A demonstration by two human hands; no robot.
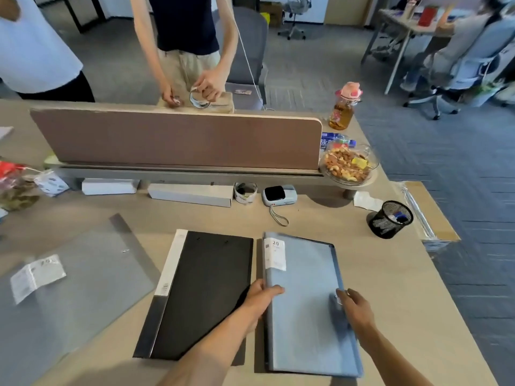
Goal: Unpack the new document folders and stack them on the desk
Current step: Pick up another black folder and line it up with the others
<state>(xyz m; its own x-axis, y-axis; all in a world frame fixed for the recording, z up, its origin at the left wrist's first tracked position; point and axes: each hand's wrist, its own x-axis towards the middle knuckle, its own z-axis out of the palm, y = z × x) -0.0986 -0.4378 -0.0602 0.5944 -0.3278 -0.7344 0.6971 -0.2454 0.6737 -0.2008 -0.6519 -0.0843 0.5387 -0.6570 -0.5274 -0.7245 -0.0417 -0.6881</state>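
- my left hand [262,298] is pinching the blue folder [306,305] spine, right hand [355,309] fingers clamped on its far edge
- I'd lift it level, then drop it square on the black folder [203,291]

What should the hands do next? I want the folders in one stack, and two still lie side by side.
Probably lift the blue folder and set it on the black folder. The left hand grips its spine edge, the right hand its other edge, and the black one lies flat beside it.
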